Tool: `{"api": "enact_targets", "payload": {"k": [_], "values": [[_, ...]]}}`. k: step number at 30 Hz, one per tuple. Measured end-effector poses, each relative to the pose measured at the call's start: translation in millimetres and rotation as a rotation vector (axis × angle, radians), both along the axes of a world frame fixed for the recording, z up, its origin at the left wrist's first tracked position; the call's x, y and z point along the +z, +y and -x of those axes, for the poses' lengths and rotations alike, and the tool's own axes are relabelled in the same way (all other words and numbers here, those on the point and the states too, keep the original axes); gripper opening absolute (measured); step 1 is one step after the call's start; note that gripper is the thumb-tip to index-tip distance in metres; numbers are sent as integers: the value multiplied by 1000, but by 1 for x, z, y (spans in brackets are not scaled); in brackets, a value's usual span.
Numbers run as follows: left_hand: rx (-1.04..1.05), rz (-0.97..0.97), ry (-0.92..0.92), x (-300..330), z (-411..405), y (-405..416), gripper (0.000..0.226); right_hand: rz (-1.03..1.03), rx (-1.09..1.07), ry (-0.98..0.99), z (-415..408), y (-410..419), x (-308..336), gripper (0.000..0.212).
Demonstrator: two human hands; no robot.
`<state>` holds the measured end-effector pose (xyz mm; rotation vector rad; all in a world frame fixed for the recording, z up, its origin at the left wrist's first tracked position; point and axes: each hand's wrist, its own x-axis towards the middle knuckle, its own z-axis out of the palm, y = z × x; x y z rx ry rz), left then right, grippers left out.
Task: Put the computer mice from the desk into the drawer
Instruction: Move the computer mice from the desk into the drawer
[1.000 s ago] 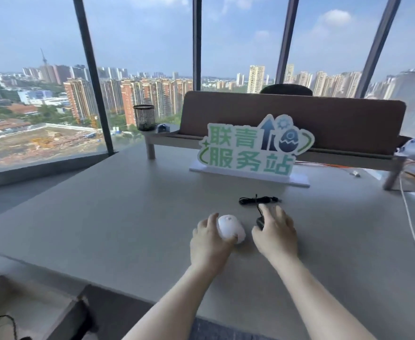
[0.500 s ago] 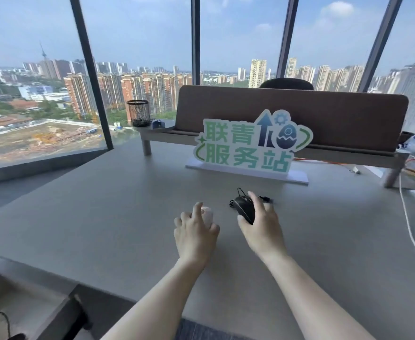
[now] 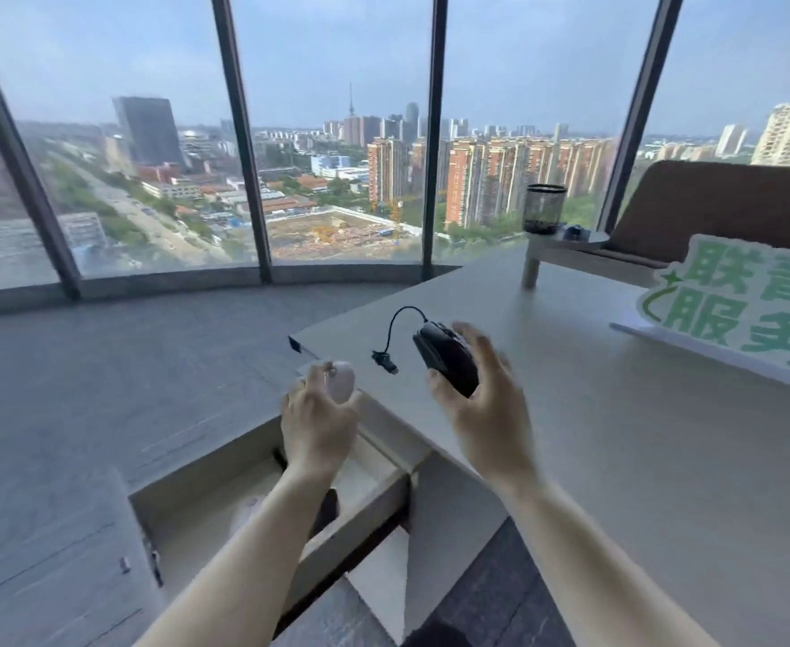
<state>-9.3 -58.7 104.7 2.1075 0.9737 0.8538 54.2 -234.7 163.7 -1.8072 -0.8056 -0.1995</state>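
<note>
With the left hand (image 3: 317,420) gripping the white mouse (image 3: 340,388) above the open drawer (image 3: 360,513) and the right hand (image 3: 486,403) holding the black mouse (image 3: 446,357) over the desk (image 3: 617,436) edge, lower both inside gently, tucking in the dangling cable (image 3: 390,340).

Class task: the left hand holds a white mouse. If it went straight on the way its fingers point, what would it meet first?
Probably the desk's near corner edge, just beyond the left hand and white mouse; depth is unclear.
</note>
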Motion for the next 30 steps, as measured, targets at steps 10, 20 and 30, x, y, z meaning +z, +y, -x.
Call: {"api": "enact_targets", "payload": {"k": [10,20,30], "values": [[248,215,641,-117,105,128,45,294,272,368,62,160,-125,55],[209,273,965,-177,94,149,46,1001,241,370,72,220,-215,62],[170,358,1024,-179,92,148,53,1131,218,147,79,219,-223,65]]}}
